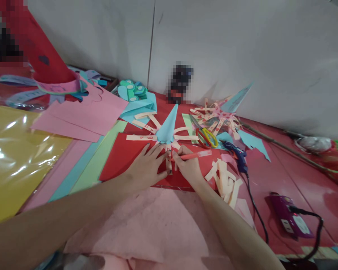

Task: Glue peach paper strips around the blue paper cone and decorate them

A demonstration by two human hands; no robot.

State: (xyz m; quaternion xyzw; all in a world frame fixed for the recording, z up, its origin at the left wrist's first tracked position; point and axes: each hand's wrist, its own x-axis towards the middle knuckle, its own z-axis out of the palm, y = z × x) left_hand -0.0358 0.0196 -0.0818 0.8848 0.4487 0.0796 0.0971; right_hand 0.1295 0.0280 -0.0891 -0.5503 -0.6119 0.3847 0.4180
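A light blue paper cone point(167, 126) stands with cream paper strips point(141, 138) spreading from its base, some marked with red letters. It rests on a red sheet point(118, 157). My left hand point(148, 163) lies with fingers spread over the near strips, pressing at the one closest to me. In my right hand point(187, 165) is a reddish-orange pen point(195, 155), its tip at that same near strip. My fingertips partly cover the strip's end.
Right of the cone are yellow-and-red-handled scissors point(207, 137), a blue glue gun point(238, 155), loose cream strips point(225, 180) and a purple power strip point(291, 217) with a cord. Behind stands a similar finished-looking cone point(238, 99). Colored sheets point(81, 108) and a yellow pack point(22, 150) lie left.
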